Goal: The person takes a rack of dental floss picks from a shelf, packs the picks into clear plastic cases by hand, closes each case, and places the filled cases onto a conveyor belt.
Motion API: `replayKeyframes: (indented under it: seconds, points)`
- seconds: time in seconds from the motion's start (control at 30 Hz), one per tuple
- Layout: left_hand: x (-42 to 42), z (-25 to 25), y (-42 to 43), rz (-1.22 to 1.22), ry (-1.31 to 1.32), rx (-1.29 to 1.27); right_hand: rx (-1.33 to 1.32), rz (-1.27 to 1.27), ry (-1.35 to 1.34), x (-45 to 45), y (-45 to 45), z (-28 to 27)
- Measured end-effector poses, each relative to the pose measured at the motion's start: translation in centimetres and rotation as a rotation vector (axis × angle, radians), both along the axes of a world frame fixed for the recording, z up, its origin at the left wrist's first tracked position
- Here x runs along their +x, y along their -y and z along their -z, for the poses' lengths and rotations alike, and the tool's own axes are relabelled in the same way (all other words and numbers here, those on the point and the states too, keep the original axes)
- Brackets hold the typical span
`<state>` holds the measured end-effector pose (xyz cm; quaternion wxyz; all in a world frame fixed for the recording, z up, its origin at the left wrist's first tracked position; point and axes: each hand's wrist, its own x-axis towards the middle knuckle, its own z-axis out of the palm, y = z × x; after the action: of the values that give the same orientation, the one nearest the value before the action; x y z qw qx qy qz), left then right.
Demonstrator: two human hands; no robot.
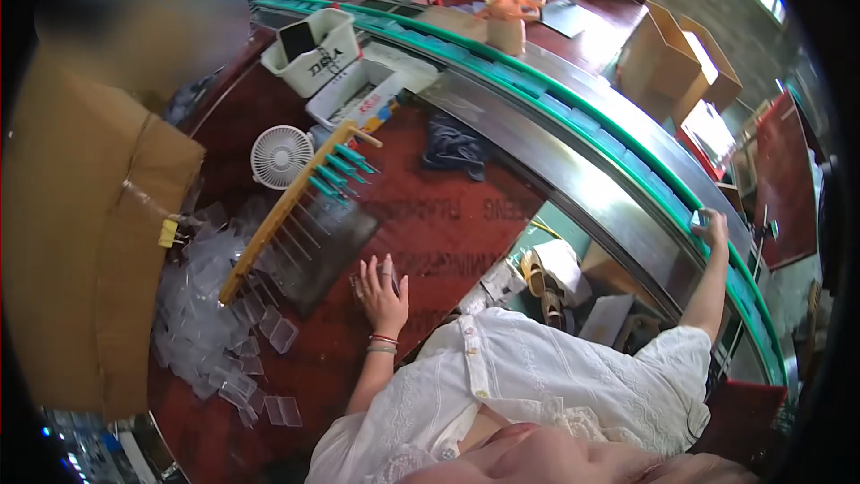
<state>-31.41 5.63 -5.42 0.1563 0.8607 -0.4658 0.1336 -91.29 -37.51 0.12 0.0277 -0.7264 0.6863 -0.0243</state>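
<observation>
My left hand (382,298) is over the red tabletop (430,260), fingers spread, with a small dark thing by its fingers that I cannot make out. Left of it a wooden rack (279,215) with thin metal rods and several teal pieces (336,170) stands at a slant. Beyond the rack lies a heap of clear plastic cases (202,305). My right hand (710,228) is stretched out at the green-edged conveyor (627,157), its fingers closed on a small clear piece (697,219).
A white fan (281,157), white bins (313,58) and a dark cloth (454,145) are on the table. A large cardboard box (107,242) stands at the left, near another person (134,18). Open cartons (658,63) are beyond the conveyor.
</observation>
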Motion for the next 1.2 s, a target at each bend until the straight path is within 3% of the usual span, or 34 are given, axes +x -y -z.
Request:
replayKeyframes:
  seconds: [0.13,0.4,0.57,0.67,0.73,0.83,0.93,1.1,1.2]
  points:
    - [-0.2,0.0,0.1,0.0,-0.011,-0.024,-0.153,-0.133,0.211,2.7,0.3,1.5]
    - [-0.3,-0.1,-0.1,0.007,-0.019,-0.039,-0.237,-0.162,0.33,9.0,1.7,3.0]
    - [-0.2,0.0,-0.1,0.01,-0.028,-0.051,-0.173,-0.058,0.228,6.9,1.3,3.4]
    - [-0.4,-0.1,0.0,0.01,-0.038,-0.039,-0.132,-0.289,0.636,6.5,2.8,5.9]
    - [-0.4,-0.5,0.2,-0.011,-0.034,-0.043,-0.111,-0.297,0.629,6.6,2.9,5.6]
    - [-1.3,-1.3,1.6,0.284,-0.114,-0.054,-0.07,-0.31,0.622,8.1,2.6,5.8]
    - [-2.3,-2.4,4.3,0.448,-0.093,-0.113,-0.195,-0.258,0.523,10.8,3.1,6.3]
    - [-3.0,-2.8,6.3,0.517,-0.136,-0.304,-0.161,-0.234,0.568,17.6,4.4,6.2]
    - [-2.8,-2.2,6.2,0.453,-0.217,-0.402,-0.283,-0.245,0.541,20.8,4.9,5.9]
